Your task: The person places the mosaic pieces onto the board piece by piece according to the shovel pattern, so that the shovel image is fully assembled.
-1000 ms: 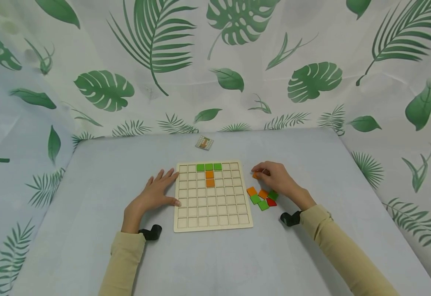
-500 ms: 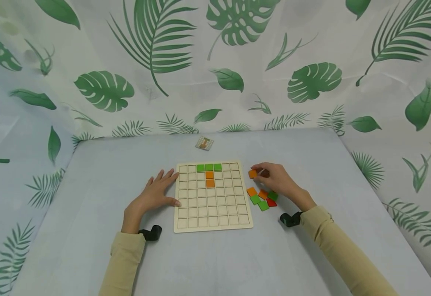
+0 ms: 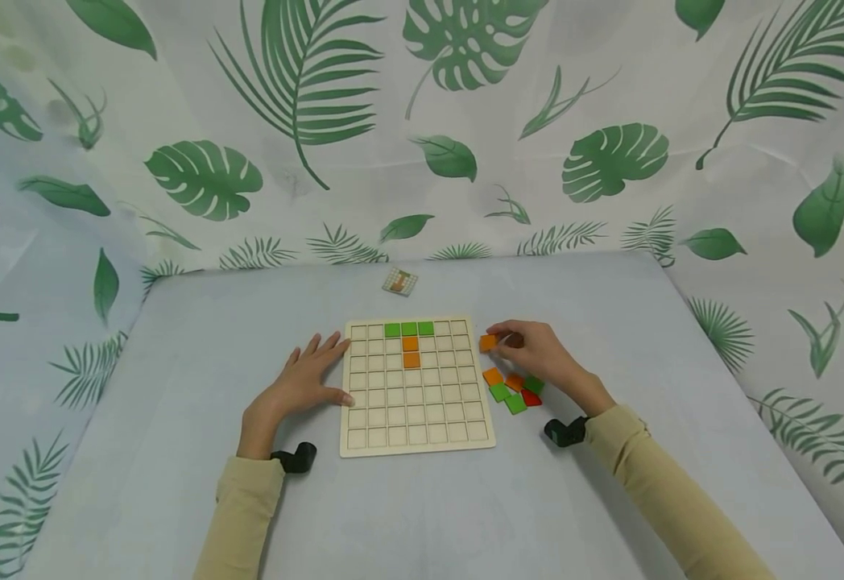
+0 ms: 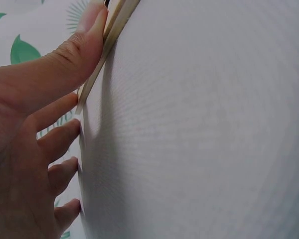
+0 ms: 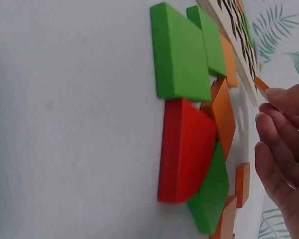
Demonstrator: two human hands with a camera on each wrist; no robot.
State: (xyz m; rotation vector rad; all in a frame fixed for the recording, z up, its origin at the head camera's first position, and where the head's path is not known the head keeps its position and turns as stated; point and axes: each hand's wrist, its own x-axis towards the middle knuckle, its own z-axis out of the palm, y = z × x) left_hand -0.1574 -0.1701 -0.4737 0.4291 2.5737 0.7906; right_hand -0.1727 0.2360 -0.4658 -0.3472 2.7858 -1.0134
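A pale wooden grid board lies flat on the table. Set in it are three green square tiles in the far row and two orange ones below the middle one. My left hand rests at the board's left side, fingers spread, its thumb and a fingertip touching the edge. Just off the right edge, my right hand pinches an orange square tile between thumb and fingers; that tile shows tilted in the right wrist view, partly covered by the thumb.
Loose tiles lie right of the board: orange, green and a red piece with a curved side. More orange pieces show below the right hand. A small pattern card lies behind the board.
My right hand has shifted slightly left toward the board with the orange tile, which now shows more beyond the fingers. My left hand and the loose tiles stay put.
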